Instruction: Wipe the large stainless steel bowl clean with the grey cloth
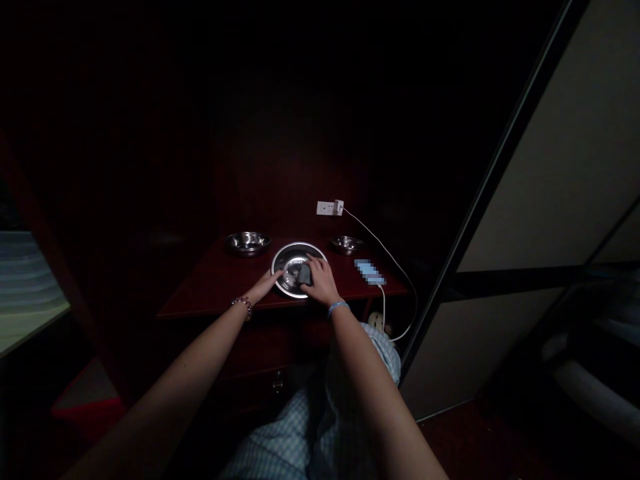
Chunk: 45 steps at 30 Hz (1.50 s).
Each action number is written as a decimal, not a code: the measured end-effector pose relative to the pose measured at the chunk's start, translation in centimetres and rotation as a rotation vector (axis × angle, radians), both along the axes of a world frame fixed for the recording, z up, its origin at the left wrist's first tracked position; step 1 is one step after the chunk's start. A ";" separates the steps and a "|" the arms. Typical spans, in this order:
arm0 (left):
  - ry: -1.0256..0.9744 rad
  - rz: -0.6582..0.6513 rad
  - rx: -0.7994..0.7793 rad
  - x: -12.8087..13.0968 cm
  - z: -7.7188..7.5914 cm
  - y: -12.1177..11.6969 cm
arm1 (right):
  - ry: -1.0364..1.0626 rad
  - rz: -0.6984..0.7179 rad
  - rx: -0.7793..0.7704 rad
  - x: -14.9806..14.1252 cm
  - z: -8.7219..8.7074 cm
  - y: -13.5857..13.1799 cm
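A round steel plate [289,257] lies on a dark red wooden table [210,287]. My left hand [264,287] rests against the plate's near left rim, fingers closed on the edge. My right hand [320,280] lies over the plate's right side and presses a small dark cloth or sponge [303,274] onto the plate's inside. A beaded bracelet is on my left wrist and a pale blue band on my right wrist.
Behind the plate stand two steel bowls, a larger steel bowl [247,242] at the left and a small steel bowl [347,244] at the right. A phone [370,271] lies at the right, its white cable running to a wall socket [330,208]. A sliding panel [550,200] stands at the right.
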<state>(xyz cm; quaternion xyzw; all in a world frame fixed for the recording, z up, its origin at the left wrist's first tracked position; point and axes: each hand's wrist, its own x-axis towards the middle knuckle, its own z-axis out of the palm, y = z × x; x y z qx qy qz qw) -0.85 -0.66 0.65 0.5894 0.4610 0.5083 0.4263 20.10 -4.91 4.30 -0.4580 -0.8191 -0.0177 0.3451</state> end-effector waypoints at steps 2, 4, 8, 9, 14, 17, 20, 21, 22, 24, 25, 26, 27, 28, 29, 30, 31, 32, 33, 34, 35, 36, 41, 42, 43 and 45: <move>-0.001 -0.013 0.023 0.1 0.2 -0.2 | -0.033 -0.018 -0.010 -0.3 0.1 -0.3; 0.015 -0.018 0.034 0.2 0.5 -0.5 | -0.052 -0.048 -0.029 -0.5 0.2 -0.5; 0.051 0.003 0.043 0.1 0.6 -0.7 | -0.088 -0.051 -0.079 -0.7 0.5 -0.8; 0.049 -0.002 0.047 0.1 0.6 -0.7 | -0.085 -0.043 -0.093 -0.7 0.6 -0.8; 0.022 -0.019 0.053 0.1 0.6 -0.7 | -0.022 0.042 -0.191 -0.4 1.0 -1.2; 0.033 0.007 0.039 0.2 0.7 -0.8 | -0.013 0.065 -0.244 -0.5 1.1 -1.5; 0.034 0.022 0.039 0.1 0.7 -0.9 | -0.064 0.084 -0.268 -1.0 1.1 -1.9; 0.031 0.024 0.045 0.1 0.7 -0.9 | -0.087 0.086 -0.270 -1.2 1.1 -2.0; 0.029 0.026 0.049 0.1 0.7 -0.9 | -0.109 0.084 -0.269 -1.4 1.1 -2.1; 0.029 0.030 0.050 0.1 0.6 -0.7 | -0.148 0.080 -0.264 -1.6 1.1 -2.3; 0.031 0.032 0.044 0.1 0.6 -0.7 | -0.161 0.080 -0.262 -1.7 1.0 -2.4; 0.033 0.035 0.036 0.1 0.5 -0.6 | -0.169 0.082 -0.264 -1.8 0.9 -2.4; 0.034 0.039 0.029 0.1 0.5 -0.5 | -0.171 0.087 -0.267 -1.8 0.8 -2.4; 0.035 0.044 0.022 0.1 0.5 -0.4 | -0.169 0.100 -0.272 -1.8 0.7 -2.4; 0.034 0.046 0.020 0.0 0.4 -0.3 | -0.165 0.119 -0.274 -1.8 0.6 -2.4; 0.030 0.045 0.021 0.0 0.4 -0.2 | -0.159 0.140 -0.273 -1.8 0.5 -2.4; 0.024 0.040 0.025 0.0 0.3 -0.1 | -0.152 0.157 -0.271 -1.8 0.3 -2.4; 0.016 0.033 0.031 0.0 0.3 0.0 | -0.146 0.168 -0.270 -1.9 0.2 -2.4; 0.005 0.026 0.035 -0.1 0.2 0.1 | -0.141 0.173 -0.268 -2.0 0.0 -2.4; -0.003 0.021 0.036 -0.1 0.2 0.3 | -0.140 0.175 -0.265 -2.2 -0.1 -2.4; -0.009 0.018 0.035 -0.2 0.1 0.4 | -0.143 0.181 -0.260 -2.3 -0.2 -2.3; -0.013 0.017 0.031 -0.2 0.0 0.5 | -0.149 0.196 -0.251 -2.4 -0.4 -2.2; -0.033 -0.028 0.035 -0.4 -0.2 1.0 | -0.189 0.248 -0.149 -3.0 -1.0 -1.7; -0.035 -0.033 0.039 -0.4 -0.2 1.0 | -0.202 0.240 -0.130 -3.0 -1.1 -1.7; -0.034 -0.037 0.044 -0.3 -0.2 1.0 | -0.215 0.232 -0.115 -3.0 -1.2 -1.6; -0.027 -0.049 0.055 -0.2 -0.2 0.9 | -0.235 0.214 -0.098 -3.1 -1.3 -1.5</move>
